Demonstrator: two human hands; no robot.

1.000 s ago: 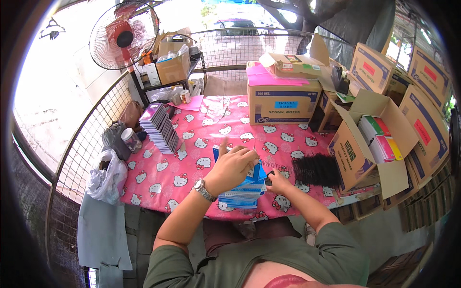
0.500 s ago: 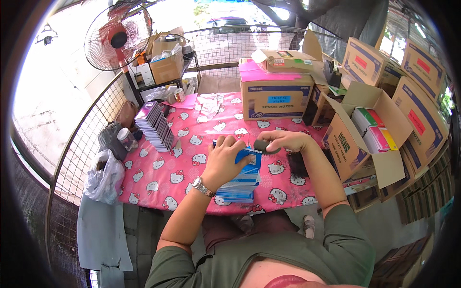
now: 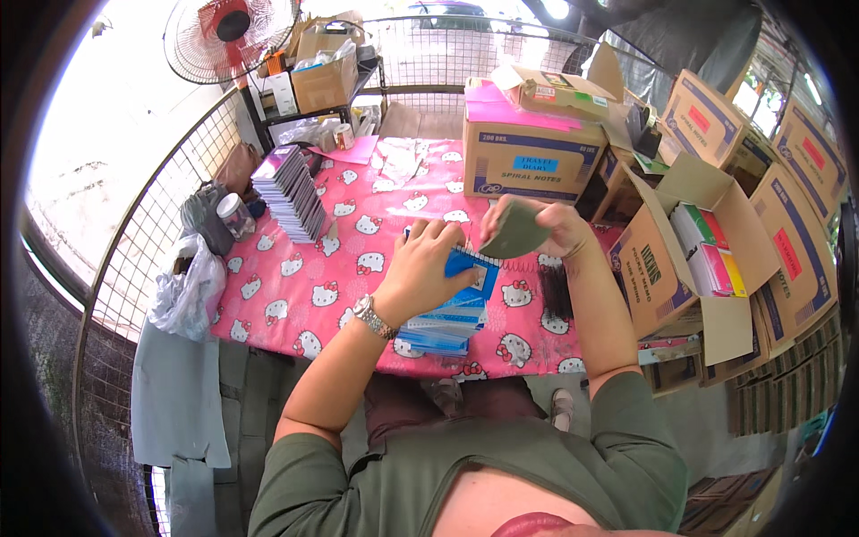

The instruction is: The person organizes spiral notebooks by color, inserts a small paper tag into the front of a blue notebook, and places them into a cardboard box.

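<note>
A stack of blue-covered notebooks [image 3: 440, 333] stands at the near edge of the table, fanned unevenly. My left hand [image 3: 419, 268], a metal watch on its wrist, presses on the top notebook [image 3: 486, 276], fingers curled over its far edge and thumb on the cover. From that notebook's far edge a thin spiral coil [image 3: 519, 265] runs out to the right. Just above the coil, my right hand [image 3: 562, 228] grips a flat dark green pad [image 3: 516, 229], its broad face showing. Whether the pad touches the coil I cannot tell. A bundle of black coils [image 3: 557, 294] lies right of the stack.
A tall stack of purple-edged notebooks [image 3: 291, 197] stands at the left, near a clear jar [image 3: 235, 216] and a plastic bag [image 3: 188, 286]. A closed carton [image 3: 530, 161] sits at the back. At the right, an open carton [image 3: 658, 255] holds colourful booklets. A fan [image 3: 231, 31] stands behind.
My right hand has lifted and moved right, turning the green pad so its broad face shows. More of the coil is now visible. My left hand stays on the stack; the whole view has shifted slightly.
</note>
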